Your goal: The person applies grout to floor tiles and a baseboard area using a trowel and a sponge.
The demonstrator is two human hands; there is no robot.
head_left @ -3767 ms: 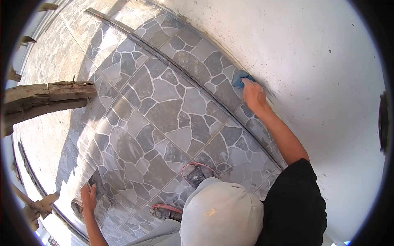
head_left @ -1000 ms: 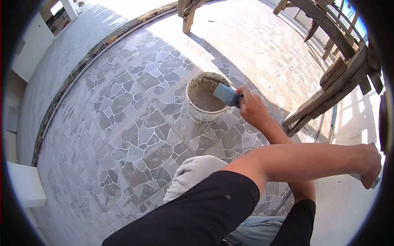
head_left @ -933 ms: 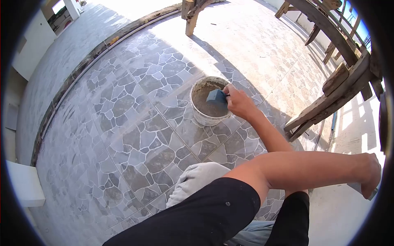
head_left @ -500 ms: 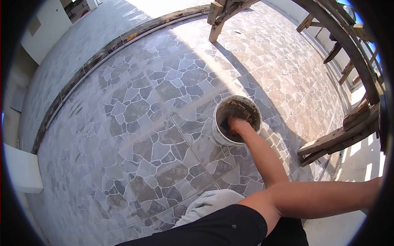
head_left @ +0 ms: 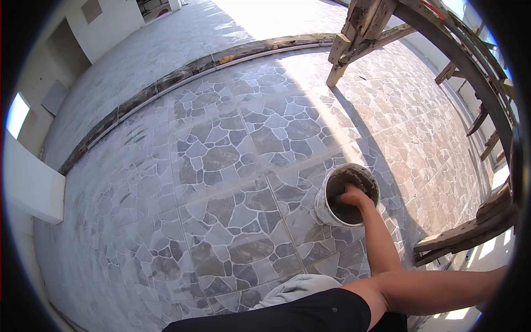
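Right hand (head_left: 354,195) now down inside the bucket (head_left: 323,212).
Blue tool seen earlier is hidden; that hand's openness and hold can't be told, nor the out-of-view left hand's.

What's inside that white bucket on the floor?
A person's bare hand reaches down into the bucket, and rough greyish crust clings inside near the rim. The hand hides what's right beneath it, so I can't tell whether it holds anything.

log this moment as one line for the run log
right hand: inside bucket, grip hidden | left hand: out of view, left forearm across picture's lower right | bucket: upright on patterned floor tiles
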